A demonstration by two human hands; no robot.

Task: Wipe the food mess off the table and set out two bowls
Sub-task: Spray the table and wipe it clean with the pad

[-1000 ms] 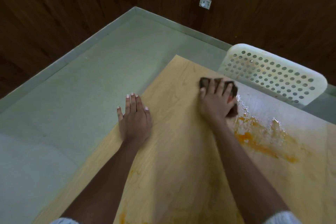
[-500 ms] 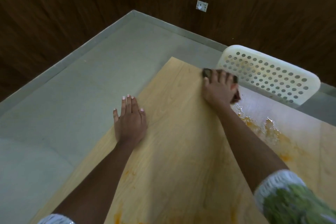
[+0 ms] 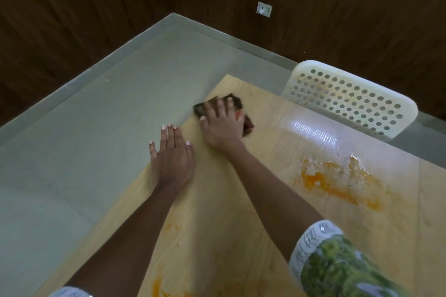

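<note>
A light wooden table [image 3: 241,200] carries a dark cloth [image 3: 237,101] near its far corner, pressed flat under the right hand [image 3: 223,125]. The left hand [image 3: 172,159] lies flat just beside that grip, at the table's edge. An orange food smear [image 3: 337,181] spreads well right of the grip, with fainter orange streaks [image 3: 156,282] nearer the person.

My arms are bare to above the elbow, my right sleeve [image 3: 337,263] is mottled green with a white knitted cuff, and my left sleeve [image 3: 70,292] shows only a pale edge.
</note>
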